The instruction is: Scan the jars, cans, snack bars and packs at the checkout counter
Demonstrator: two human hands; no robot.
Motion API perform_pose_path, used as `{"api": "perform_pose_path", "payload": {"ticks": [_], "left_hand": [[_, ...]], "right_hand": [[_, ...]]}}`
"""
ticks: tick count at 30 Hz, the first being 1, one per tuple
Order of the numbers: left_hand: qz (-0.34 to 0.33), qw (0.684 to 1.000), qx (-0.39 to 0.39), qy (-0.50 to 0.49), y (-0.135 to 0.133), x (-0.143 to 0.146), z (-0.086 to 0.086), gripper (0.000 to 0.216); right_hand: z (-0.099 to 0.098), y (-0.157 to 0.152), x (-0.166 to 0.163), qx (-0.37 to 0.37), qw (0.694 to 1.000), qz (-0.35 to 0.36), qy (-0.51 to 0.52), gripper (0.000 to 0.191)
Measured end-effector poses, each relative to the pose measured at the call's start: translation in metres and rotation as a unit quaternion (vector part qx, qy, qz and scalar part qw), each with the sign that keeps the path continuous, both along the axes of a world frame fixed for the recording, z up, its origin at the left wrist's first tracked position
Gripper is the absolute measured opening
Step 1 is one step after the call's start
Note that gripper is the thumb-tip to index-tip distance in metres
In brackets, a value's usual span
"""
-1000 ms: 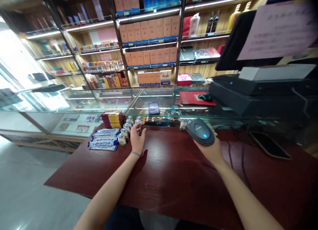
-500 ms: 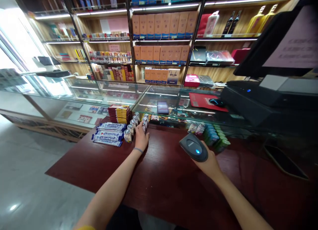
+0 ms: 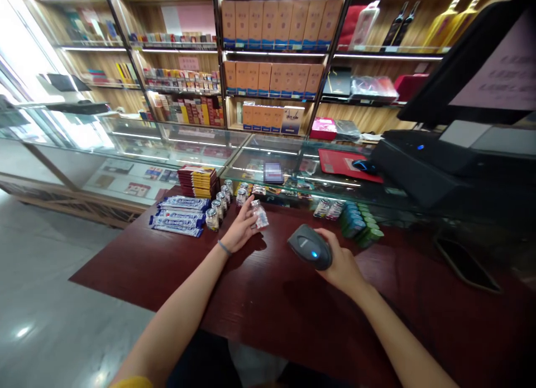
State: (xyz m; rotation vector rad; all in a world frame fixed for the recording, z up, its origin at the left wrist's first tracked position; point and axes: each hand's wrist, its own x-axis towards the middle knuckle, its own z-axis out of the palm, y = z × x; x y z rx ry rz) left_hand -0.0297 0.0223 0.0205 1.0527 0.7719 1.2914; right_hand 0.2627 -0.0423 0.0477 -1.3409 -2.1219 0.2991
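Note:
My left hand (image 3: 240,229) is closed on a small clear bottle (image 3: 259,214) with a silvery cap and pinkish contents, tilted just above the dark red counter (image 3: 259,282). Left of it, small jars (image 3: 213,219) with silver lids stand in rows, one jar (image 3: 242,196) close behind my fingers. My right hand (image 3: 341,262) grips a dark grey barcode scanner (image 3: 310,246), whose blue light is lit; its head points left toward the bottle. Two more jars (image 3: 329,208) stand beyond the scanner, beside green and blue tubes (image 3: 360,223).
Blue-and-white packets (image 3: 178,216) and a stack of red-and-yellow boxes (image 3: 196,181) lie at the counter's left. A glass display case (image 3: 285,153) runs behind, bearing a red mat (image 3: 330,159) with a mouse (image 3: 363,166). At right are a black monitor (image 3: 464,64) and a phone (image 3: 467,262).
My left hand has lifted a small bottle out of the jar group and brought it right and nearer. The scanner in my right hand has shifted slightly left.

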Motion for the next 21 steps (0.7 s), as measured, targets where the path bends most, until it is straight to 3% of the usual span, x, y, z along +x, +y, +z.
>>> {"api": "perform_pose_path", "payload": {"ticks": [3, 6, 8, 13, 18, 21], "left_hand": [[-0.052, 0.998, -0.026, -0.017, -0.0054, 0.0012, 0.0049, 0.077], [-0.071, 0.996, -0.032, -0.04, -0.0063, 0.0026, 0.0051, 0.082], [-0.075, 0.996, -0.033, -0.04, -0.0058, 0.0035, 0.0044, 0.084], [-0.067, 0.997, -0.032, -0.011, -0.0064, 0.0029, 0.0036, 0.08], [-0.066, 0.996, -0.045, -0.043, -0.0068, 0.0026, 0.0015, 0.073], [-0.036, 0.998, -0.042, -0.037, -0.0043, 0.0035, 0.0015, 0.064]], "right_hand": [[0.0028, -0.0016, -0.0013, 0.002, 0.997, 0.056, -0.057, 0.076], [0.004, -0.0022, -0.0012, 0.047, 0.988, 0.082, -0.12, 0.046], [0.0045, -0.002, -0.0004, 0.066, 0.985, 0.084, -0.134, 0.036], [0.0074, -0.0016, 0.0013, 0.066, 0.99, 0.049, -0.116, 0.047], [0.0084, -0.0007, 0.0045, 0.055, 0.995, 0.028, -0.084, 0.05], [0.0075, 0.0007, 0.0076, 0.056, 0.996, 0.016, -0.067, 0.052]]}}
